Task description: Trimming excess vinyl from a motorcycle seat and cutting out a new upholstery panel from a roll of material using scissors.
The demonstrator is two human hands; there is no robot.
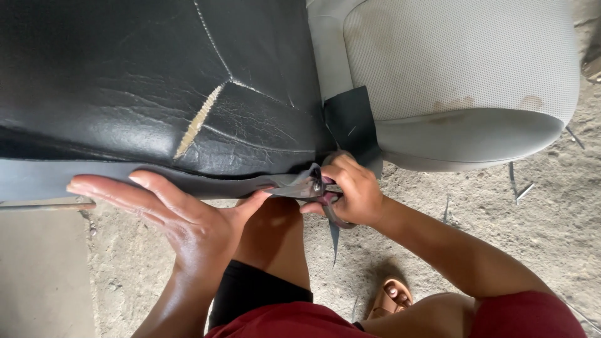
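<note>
Scissors (322, 194) clenched in right hand (350, 191), trimming black leatherette strip (188, 181) along cracked black seat cushion (156, 81).
Left hand (169, 213), open, flattens it; next calls for steady feeding.

Left hand (181, 216): open and flat, fingers extended together and pointing to the left, thumb spread toward the right hand, palm pressed against the lower edge of the cracked black leather seat cushion (156, 94). Left forearm runs down and back toward the body, below that cushion. Right hand (350, 191): curled closed around the dark handles of metal scissors (316, 188) at the cushion's lower right corner, knuckles up. Right forearm extends from the lower right, bare, elbow bent.
</note>
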